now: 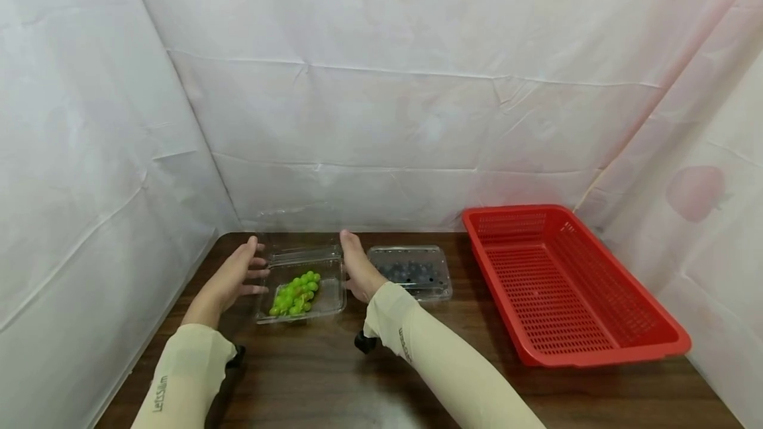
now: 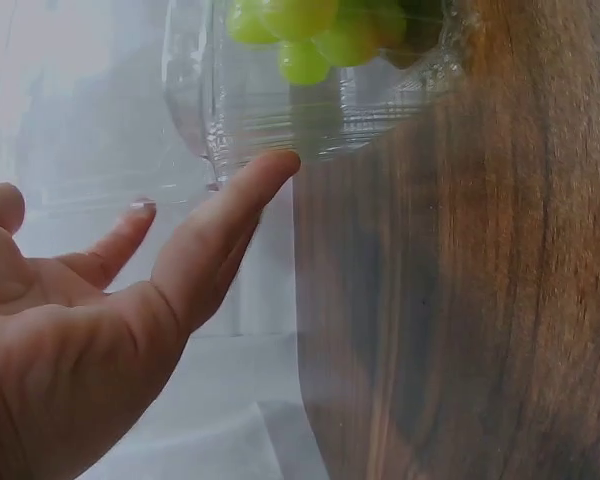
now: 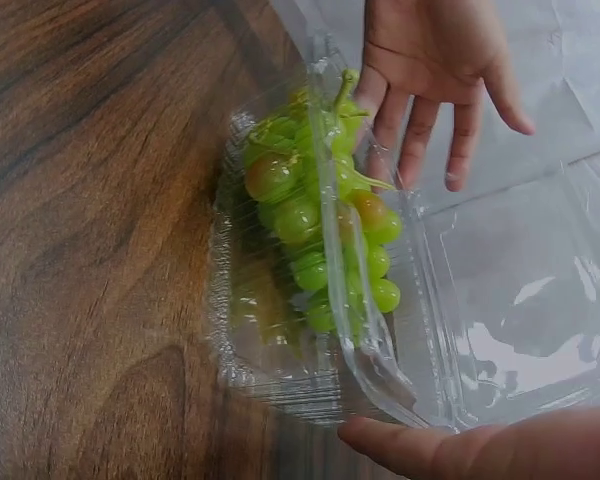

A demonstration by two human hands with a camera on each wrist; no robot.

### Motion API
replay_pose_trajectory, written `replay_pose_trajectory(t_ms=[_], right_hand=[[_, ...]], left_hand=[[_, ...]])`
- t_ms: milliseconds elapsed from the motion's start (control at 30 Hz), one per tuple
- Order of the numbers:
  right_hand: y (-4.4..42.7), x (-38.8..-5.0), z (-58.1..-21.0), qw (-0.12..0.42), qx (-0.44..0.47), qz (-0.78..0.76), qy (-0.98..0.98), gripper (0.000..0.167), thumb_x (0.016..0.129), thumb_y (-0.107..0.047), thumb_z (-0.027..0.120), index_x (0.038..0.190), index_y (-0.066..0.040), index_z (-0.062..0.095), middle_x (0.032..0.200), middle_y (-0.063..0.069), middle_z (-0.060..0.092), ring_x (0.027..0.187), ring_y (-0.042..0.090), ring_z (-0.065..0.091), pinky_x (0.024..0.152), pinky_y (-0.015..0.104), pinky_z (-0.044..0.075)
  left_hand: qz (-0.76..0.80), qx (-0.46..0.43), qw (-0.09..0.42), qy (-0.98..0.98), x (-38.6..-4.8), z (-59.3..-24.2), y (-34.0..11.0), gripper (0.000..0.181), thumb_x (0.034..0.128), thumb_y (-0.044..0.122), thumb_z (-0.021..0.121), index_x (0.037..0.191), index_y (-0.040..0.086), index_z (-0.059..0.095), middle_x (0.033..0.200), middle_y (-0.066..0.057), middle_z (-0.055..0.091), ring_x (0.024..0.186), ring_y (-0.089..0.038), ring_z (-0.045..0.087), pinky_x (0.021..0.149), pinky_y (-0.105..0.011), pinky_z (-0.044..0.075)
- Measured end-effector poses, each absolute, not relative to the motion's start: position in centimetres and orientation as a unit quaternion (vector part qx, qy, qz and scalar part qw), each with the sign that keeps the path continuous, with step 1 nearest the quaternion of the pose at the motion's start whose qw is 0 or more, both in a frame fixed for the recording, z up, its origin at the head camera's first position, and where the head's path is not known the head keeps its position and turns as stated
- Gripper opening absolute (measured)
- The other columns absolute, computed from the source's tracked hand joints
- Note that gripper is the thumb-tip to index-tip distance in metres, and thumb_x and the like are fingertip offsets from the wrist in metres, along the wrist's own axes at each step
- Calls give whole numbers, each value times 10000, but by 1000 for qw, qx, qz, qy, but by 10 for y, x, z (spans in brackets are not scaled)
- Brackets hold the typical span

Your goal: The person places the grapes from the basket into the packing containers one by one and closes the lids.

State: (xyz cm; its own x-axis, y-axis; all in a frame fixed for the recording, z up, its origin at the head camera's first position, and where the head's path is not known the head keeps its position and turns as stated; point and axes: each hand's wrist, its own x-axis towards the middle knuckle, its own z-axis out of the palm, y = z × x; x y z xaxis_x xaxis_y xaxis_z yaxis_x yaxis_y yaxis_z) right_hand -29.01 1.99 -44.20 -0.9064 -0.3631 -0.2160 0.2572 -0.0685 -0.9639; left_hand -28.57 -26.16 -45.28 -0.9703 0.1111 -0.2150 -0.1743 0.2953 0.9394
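A clear plastic clamshell box stands on the table with its lid raised at the back. Inside lies a bunch of green grapes, closer in the right wrist view as green grapes with a stem. On the box's left side is my left hand, fingers extended; in the left wrist view a fingertip of the left hand is at the box wall. My right hand stands along the right side, its fingers partly hidden; one finger of the right hand reaches the box corner.
Just right of my right hand sits a second clear box, its lid down over dark blue berries. Farther right is a large red plastic basket. White sheeting walls the dark wooden table at the back and sides.
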Motion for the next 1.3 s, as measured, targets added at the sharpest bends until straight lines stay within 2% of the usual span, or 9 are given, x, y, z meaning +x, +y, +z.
replay_pose_trajectory(t_ms=[167,267,500,667,867,967,1100,1200,1300], right_hand=[[22,-293,-441,213,-23,-764,609,752,984,-697,312,1505,-157,259,1619,139,126,1497,439,115,1143,678,181],[21,-293,-443,223,-15,-765,604,740,999,-647,381,1529,-157,211,1635,113,116,1511,405,91,1168,636,174],[22,-293,-449,218,-13,-766,605,416,1042,-229,484,1407,-94,337,1579,151,209,1507,369,141,1184,543,232],[22,-291,-450,204,-16,-752,627,494,957,-11,463,1433,-6,330,1538,191,264,1418,328,312,1129,498,326],[21,-282,-443,207,-52,-694,687,789,791,116,418,1534,-123,306,1632,141,143,1350,308,314,915,518,319],[19,-280,-442,199,-49,-671,712,838,809,144,408,1573,-171,270,1659,127,71,1464,316,210,903,504,339],[18,-277,-445,184,-36,-635,749,795,856,163,382,1579,-145,268,1647,141,154,1503,328,168,864,446,360],[18,-274,-445,199,-35,-623,756,794,883,148,361,1595,-177,229,1643,119,193,1500,332,193,886,450,364],[19,-273,-445,228,-43,-627,744,865,884,138,374,1610,-272,147,1666,69,110,1511,324,155,933,499,367]], left_hand=[[602,-9,125,789,-284,-450,-261,1006,912,788,205,1586,52,84,1566,-323,177,1401,-511,303,977,-570,490],[617,8,127,777,-281,-451,-264,1012,921,776,139,1578,7,107,1584,-321,166,1420,-511,268,1015,-596,448],[631,55,159,757,-273,-452,-279,901,997,694,147,1593,25,61,1624,-279,81,1437,-509,234,1031,-599,433],[623,71,177,759,-270,-458,-286,631,1099,363,341,1605,74,101,1655,-192,8,1444,-478,243,1012,-513,485],[632,95,185,747,-270,-463,-287,727,1023,19,476,1610,100,55,1653,-202,17,1474,-457,161,983,-369,513],[631,114,195,742,-272,-467,-290,796,992,-41,504,1607,86,16,1649,-219,9,1485,-454,117,1000,-336,501],[617,136,212,746,-269,-471,-294,850,962,-62,549,1603,65,5,1641,-246,4,1480,-472,104,976,-264,497],[602,140,222,754,-264,-471,-296,889,939,-56,594,1604,66,16,1644,-232,-25,1469,-495,113,982,-294,499],[572,127,221,780,-260,-468,-294,908,923,-27,633,1603,58,36,1637,-255,9,1453,-510,165,1025,-415,482]])
